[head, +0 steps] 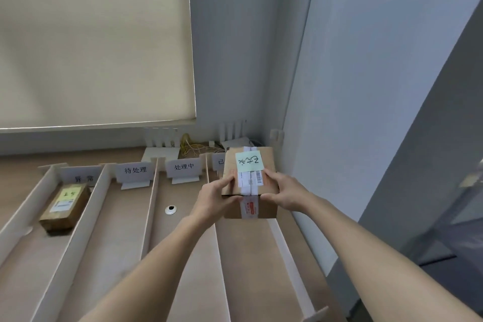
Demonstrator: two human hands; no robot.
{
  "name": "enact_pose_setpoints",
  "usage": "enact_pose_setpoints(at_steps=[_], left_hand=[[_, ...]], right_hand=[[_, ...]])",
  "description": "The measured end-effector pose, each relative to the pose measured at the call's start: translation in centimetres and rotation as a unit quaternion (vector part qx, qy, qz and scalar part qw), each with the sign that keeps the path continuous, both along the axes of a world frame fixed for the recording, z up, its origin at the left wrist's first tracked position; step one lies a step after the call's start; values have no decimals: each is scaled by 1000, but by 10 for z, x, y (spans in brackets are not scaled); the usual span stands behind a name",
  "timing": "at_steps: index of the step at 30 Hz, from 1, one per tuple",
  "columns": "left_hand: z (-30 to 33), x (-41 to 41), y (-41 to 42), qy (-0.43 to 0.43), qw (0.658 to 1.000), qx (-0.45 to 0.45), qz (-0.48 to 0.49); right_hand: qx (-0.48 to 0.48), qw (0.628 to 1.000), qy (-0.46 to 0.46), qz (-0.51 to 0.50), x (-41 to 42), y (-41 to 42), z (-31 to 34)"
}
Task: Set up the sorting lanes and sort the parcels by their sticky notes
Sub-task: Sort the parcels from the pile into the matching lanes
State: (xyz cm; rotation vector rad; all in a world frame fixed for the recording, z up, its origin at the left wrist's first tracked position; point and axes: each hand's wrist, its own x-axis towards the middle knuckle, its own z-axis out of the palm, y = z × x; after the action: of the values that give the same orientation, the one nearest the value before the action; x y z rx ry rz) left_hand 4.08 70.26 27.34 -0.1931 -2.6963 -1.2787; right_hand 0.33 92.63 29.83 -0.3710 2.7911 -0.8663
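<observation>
The left hand (pixel 218 195) is gripping the near-left corner of a cardboard parcel (pixel 249 183), thumb lying on the top face and fingers curling under the front edge. The right hand (pixel 281 192) is gripping the opposite near-right corner the same way, so both hands are equally close to the box and sharing its weight. The parcel is sitting between them, over the far end of the rightmost lane (pixel 248 256), its long axis running away from the person, along the lane. A pale green sticky note (pixel 249 161) with handwriting is lying on its top, over white tape and a shipping label. Just behind the box, a lane sign (pixel 219 162) is partly hidden, one character showing. Whether the box is resting on the desk or hanging just above it is unclear. To the left, white dividers (pixel 151 206) are separating three more lanes with their own signs; a smaller brown parcel (pixel 65 206) with a yellow note is lying in the leftmost one.
</observation>
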Motion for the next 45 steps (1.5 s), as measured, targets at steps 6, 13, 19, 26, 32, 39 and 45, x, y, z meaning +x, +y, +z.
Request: enact_pose_setpoints(at_steps=[6,13,19,26,32,39,45], left_hand=[[-73,-36,15,-54,998,22,7],[-167,-77,27,-122,991,-19,41],[-236,-113,34,-169,983,-29,73],[-285,-136,41,-213,971,-49,93],[-306,-154,47,-234,966,-62,94],[-321,-182,47,-231,964,-64,115],[-321,-198,45,-223,965,-61,122]], right_hand=[[11,998,-52,22,-48,12,-76],[-10,989,-140,47,-103,21,-178],[-11,985,-161,58,-141,21,-247],[-7,979,-192,69,-166,20,-298],[-1,979,-189,71,-181,22,-322],[-5,984,-165,60,-204,18,-342],[-4,984,-166,63,-223,14,-346]])
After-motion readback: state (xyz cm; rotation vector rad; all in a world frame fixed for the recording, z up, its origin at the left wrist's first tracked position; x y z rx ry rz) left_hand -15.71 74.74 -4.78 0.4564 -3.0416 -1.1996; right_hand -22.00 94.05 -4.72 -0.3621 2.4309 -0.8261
